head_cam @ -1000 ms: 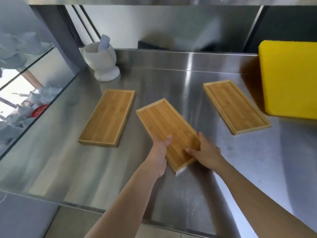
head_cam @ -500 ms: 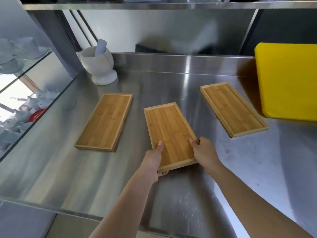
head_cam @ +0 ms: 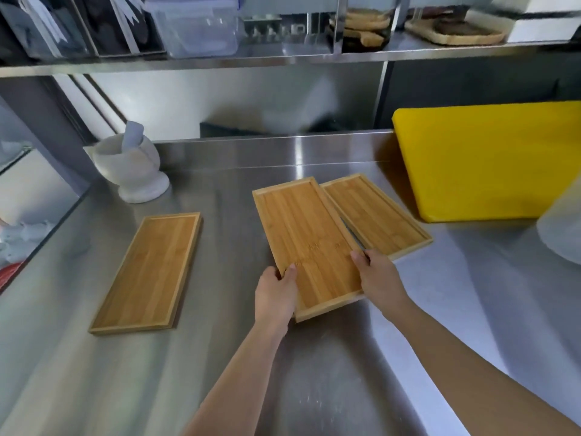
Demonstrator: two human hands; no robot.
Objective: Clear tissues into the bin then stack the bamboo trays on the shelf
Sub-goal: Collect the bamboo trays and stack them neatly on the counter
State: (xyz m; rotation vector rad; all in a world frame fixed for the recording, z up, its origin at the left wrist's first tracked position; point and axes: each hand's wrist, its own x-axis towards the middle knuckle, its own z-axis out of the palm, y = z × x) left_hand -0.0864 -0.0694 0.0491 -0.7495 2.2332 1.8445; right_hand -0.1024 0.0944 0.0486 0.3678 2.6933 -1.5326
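Three bamboo trays are on the steel counter (head_cam: 220,388). The middle tray (head_cam: 309,243) is lifted off the counter, tilted, and held at its near end by both hands: my left hand (head_cam: 275,295) grips the near left corner, my right hand (head_cam: 379,278) grips the near right edge. Its far right side overlaps the right tray (head_cam: 380,215), which lies flat. The left tray (head_cam: 149,272) lies flat and apart. The steel shelf (head_cam: 283,59) runs above the counter. No tissues or bin are in view.
A white mortar and pestle (head_cam: 133,165) stands at the back left. A thick yellow board (head_cam: 490,158) sits at the right. A clear plastic box (head_cam: 195,25) and wooden boards (head_cam: 452,29) sit on the shelf. A glass cabinet is at the left.
Both hands have lifted the middle tray off the counter and carried it right, over the edge of the right tray. The camera has tilted up, revealing the shelf.
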